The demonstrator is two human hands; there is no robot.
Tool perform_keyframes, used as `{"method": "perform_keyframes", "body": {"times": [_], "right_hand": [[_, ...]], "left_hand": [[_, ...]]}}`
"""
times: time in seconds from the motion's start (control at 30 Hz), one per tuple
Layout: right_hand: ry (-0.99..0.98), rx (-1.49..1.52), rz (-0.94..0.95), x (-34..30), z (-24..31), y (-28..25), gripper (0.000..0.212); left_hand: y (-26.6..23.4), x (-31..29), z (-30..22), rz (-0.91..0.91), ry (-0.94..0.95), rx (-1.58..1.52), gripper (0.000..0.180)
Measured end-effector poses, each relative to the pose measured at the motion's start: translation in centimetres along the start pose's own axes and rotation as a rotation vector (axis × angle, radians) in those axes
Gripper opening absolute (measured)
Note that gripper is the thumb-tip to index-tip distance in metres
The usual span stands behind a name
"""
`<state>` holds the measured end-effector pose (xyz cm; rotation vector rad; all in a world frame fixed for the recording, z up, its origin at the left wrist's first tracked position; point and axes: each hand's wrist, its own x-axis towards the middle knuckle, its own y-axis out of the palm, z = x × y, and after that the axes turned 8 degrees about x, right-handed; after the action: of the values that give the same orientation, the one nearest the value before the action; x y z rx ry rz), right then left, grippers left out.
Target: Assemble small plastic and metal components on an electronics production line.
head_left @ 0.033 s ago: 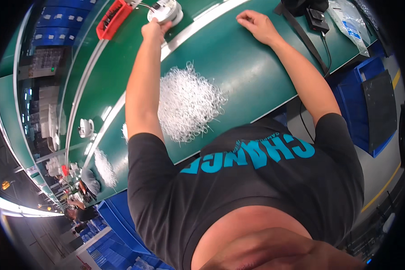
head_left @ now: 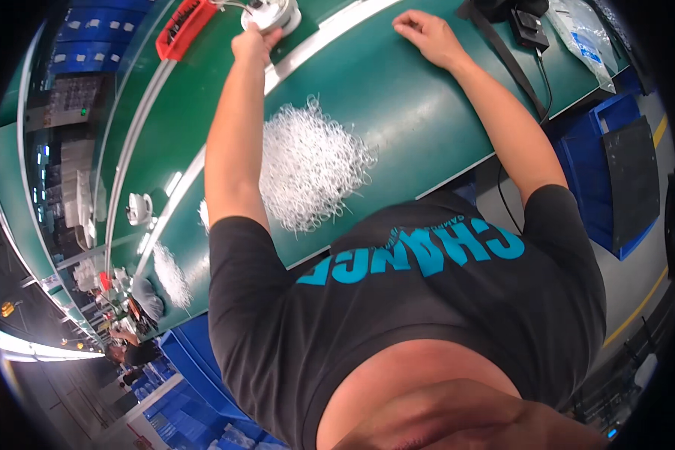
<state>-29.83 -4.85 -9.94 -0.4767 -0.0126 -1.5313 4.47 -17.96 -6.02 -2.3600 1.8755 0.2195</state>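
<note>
At the far edge of the view, my left hand (head_left: 253, 46) grips the near rim of a round white device (head_left: 271, 13), thumb on one side and fingers on the other. The device sits on the green strip beyond a pale rail, and its top is cut off by the picture's edge. Over the green bench top, my right hand (head_left: 430, 39) is closed, with fingers curled and thumb against them. Whatever may be between those fingers is hidden. Between my arms lies a large heap of thin white looped ties (head_left: 311, 169).
A red tray (head_left: 174, 39) of small dark parts stands left of the device. Another white device (head_left: 139, 208) and a smaller white heap (head_left: 171, 276) lie farther left. At right are a black box (head_left: 529, 30) with a cable, a clear plastic bag (head_left: 583, 45) and a blue bin (head_left: 589, 169).
The whole scene has shifted very slightly left and up in the view. Both hands keep the same pose, the left still gripping the round white device.
</note>
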Motion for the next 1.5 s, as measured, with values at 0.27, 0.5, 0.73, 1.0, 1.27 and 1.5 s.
{"method": "perform_keyframes", "body": {"times": [0.27, 0.5, 0.73, 1.0, 1.27, 1.5], "right_hand": [[-0.013, 0.076, -0.02, 1.4, 1.2, 0.4, 0.017], [0.011, 0.033, -0.027, 0.5, 0.5, 0.0, 0.016], [-0.077, -0.013, -0.03, 0.0, 1.3, 0.2, 0.017], [-0.087, -0.02, -0.034, 0.3, 1.1, 0.1, 0.017], [-0.047, 0.064, -0.036, 0.0, 2.7, 0.0, 0.015], [-0.304, 0.182, 0.308, -2.7, 12.9, 5.2, 0.031]], "left_hand": [[0.0, -12.4, -2.2, 0.713, 0.261, 0.882, 0.024], [2.5, -21.5, -0.4, 0.855, 0.561, 1.466, 0.025], [2.4, -21.4, 0.9, 0.889, 0.443, 1.361, 0.024], [1.3, -19.3, 0.7, 0.687, 0.489, 1.024, 0.022], [0.2, -19.9, -2.3, 0.5, 0.18, 0.211, 0.016], [-1.3, -22.0, -2.6, 0.358, 0.172, -0.004, 0.017]]}}
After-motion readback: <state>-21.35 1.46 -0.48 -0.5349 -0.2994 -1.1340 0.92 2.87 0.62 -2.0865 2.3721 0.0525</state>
